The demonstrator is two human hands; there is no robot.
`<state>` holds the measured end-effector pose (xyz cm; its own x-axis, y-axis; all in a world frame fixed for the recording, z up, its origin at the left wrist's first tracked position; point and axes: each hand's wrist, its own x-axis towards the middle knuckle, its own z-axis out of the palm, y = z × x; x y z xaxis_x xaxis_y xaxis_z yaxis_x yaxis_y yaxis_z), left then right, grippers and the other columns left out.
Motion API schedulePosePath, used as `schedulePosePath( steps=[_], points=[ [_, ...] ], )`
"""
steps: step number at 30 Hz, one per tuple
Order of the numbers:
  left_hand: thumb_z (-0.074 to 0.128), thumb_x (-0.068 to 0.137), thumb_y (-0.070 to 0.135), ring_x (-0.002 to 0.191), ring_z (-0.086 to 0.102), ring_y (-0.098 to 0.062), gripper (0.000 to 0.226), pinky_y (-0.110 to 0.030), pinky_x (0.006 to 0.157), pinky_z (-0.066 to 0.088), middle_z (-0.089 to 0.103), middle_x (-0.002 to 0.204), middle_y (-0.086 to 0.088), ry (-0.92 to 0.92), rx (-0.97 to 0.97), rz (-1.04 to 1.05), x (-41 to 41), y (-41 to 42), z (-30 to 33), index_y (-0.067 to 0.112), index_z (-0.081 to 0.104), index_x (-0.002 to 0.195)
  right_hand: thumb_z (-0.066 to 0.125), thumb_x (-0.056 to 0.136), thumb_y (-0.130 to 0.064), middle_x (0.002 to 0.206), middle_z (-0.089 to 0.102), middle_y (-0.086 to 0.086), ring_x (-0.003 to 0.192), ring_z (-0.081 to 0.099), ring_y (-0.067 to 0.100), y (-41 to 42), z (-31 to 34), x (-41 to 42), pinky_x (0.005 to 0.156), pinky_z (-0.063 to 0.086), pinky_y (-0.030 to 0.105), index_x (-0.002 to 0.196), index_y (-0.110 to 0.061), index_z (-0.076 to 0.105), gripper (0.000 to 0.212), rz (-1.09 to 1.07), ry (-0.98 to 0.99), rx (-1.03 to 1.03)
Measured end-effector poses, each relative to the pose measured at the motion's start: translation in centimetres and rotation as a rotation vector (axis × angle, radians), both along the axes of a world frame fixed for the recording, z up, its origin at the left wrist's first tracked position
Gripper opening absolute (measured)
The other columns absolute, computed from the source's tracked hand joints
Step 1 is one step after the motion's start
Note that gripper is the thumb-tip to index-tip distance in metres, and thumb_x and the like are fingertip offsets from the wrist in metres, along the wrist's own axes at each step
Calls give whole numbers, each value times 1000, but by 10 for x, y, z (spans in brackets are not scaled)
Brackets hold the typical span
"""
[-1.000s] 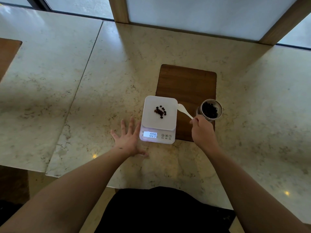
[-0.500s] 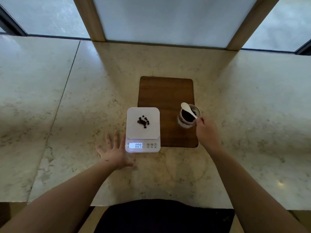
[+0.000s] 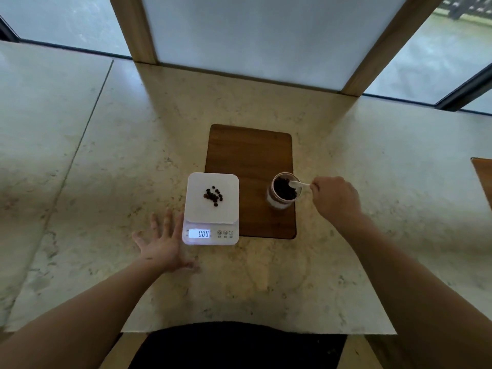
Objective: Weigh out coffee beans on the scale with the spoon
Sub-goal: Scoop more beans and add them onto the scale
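A white digital scale [image 3: 229,182] sits on the marble counter, its lit display reading 009. A small pile of coffee beans [image 3: 213,195] lies on its platform. To its right, a glass jar of beans [image 3: 284,191] stands on a dark wooden board [image 3: 249,153]. My right hand [image 3: 335,199] pinches the handle of a white spoon [image 3: 296,184], whose bowl dips into the jar's mouth. My left hand [image 3: 162,245] lies flat on the counter with fingers spread, just left of the scale's front corner, holding nothing.
The marble counter [image 3: 372,161] runs wide to both sides, with a seam on the left. A wooden post and frosted panel stand at the back. Another wooden board edge [image 3: 483,174] shows at the far right. The counter's front edge is near my body.
My right hand carried the spoon from beside the scale to the jar and lowered its bowl among the beans. The left hand stayed flat. The view shifted.
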<state>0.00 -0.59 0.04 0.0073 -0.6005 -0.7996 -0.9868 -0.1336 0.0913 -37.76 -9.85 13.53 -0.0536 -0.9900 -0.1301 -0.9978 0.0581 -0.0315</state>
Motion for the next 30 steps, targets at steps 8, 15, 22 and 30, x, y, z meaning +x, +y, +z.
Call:
schedulePosePath(
  steps=[8, 15, 22, 30],
  points=[
    [35, 31, 108, 130, -57, -40, 150, -85, 104, -9, -62, 141, -3, 3, -9, 2, 0, -2, -2, 38, -63, 121, 49, 95, -13, 79, 65, 8, 73, 65, 31, -7, -7, 18, 58, 45, 32, 87, -13, 67, 20, 29, 134, 54],
    [29, 31, 110, 130, -55, -44, 150, -88, 104, -5, -68, 130, -3, -50, 38, 33, 1, -6, -11, 32, -66, 117, 46, 93, -12, 71, 56, 9, 65, 54, 28, -6, -19, 20, 56, 39, 28, 72, -14, 53, 22, -31, 6, 222],
    [46, 49, 106, 135, -50, -45, 151, -87, 106, -3, -59, 145, -7, -81, 47, 30, -5, -5, -2, 28, -59, 125, 52, 92, -11, 76, 67, 16, 63, 58, 24, -18, -27, 11, 54, 44, 30, 87, -2, 76, 26, -302, -397, 300],
    [50, 51, 104, 129, -56, -43, 151, -86, 106, -5, -62, 142, -7, -68, 60, 15, -7, -5, 5, 30, -61, 123, 58, 93, -19, 33, 33, -9, 31, 30, 12, -10, -42, 8, 39, 28, 22, 78, -17, 75, 22, -474, -625, 373]
  ],
)
